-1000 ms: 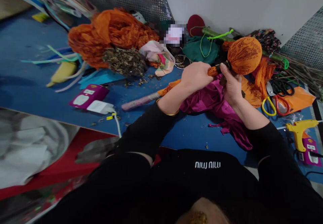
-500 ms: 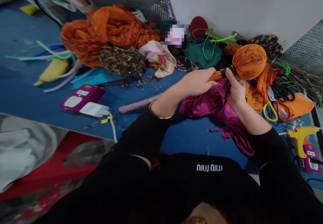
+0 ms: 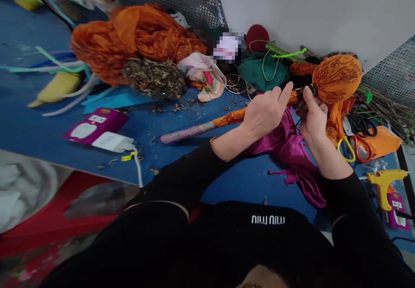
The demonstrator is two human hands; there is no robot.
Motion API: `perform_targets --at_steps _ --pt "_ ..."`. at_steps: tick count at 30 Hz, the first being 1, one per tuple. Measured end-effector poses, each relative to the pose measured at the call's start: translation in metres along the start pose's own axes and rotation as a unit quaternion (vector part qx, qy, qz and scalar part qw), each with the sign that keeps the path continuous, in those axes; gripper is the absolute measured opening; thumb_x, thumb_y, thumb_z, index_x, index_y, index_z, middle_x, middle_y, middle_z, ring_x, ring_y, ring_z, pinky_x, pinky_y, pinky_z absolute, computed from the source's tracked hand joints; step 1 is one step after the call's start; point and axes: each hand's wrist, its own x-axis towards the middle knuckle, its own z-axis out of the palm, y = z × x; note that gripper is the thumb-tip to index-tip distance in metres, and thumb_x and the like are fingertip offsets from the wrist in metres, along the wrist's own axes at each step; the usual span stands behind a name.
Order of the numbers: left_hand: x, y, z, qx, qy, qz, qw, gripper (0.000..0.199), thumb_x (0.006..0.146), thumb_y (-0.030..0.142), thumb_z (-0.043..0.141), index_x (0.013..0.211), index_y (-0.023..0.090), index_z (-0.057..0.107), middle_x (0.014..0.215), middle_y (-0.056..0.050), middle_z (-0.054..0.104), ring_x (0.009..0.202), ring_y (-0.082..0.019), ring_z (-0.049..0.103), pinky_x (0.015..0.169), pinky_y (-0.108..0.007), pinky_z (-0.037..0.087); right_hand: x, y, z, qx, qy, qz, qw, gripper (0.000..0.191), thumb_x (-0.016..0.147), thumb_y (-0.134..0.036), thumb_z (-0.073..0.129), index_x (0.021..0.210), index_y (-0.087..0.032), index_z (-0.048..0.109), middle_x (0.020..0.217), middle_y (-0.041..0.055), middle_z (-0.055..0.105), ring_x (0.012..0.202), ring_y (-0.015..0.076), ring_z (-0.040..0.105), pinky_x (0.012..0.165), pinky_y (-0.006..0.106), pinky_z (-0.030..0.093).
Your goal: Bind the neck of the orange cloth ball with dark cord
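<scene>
An orange patterned round bundle (image 3: 337, 78) sits at the right end of a long stick (image 3: 191, 131), which is wrapped in orange cloth and, further left, in a pale pinkish covering. My left hand (image 3: 267, 111) is closed over the orange-wrapped part of the stick, its index finger raised. At the dark band just below the round head, my right hand (image 3: 313, 115) grips the stick, thumb on top. Purple cloth (image 3: 285, 143) lies under and between both hands.
Orange cloth (image 3: 145, 35) and dried leaves (image 3: 155, 78) lie at the back left. Yellow- and red-handled scissors (image 3: 355, 143) and a yellow glue gun (image 3: 385, 184) are at the right. A purple box (image 3: 97, 126) with a white plug is at the left.
The stick and its round head have shifted right. My left hand has turned, its back now facing up and a finger lifted. More of the orange-wrapped shaft shows to its left.
</scene>
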Motion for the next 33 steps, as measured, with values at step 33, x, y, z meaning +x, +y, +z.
perform_targets --at_steps 33 --pt "-0.007 -0.031 -0.027 -0.366 0.046 -0.001 0.929 0.046 0.097 0.023 0.06 0.141 0.027 0.07 0.135 -0.004 0.078 0.127 -0.029 0.073 0.114 -0.044 0.055 -0.027 -0.038 0.007 -0.281 -0.107 -0.193 0.934 0.061 0.099 -0.054 0.066 0.059 -0.026 0.029 0.06 -0.0059 0.023 0.059 0.0116 0.028 0.063 0.033 0.038"
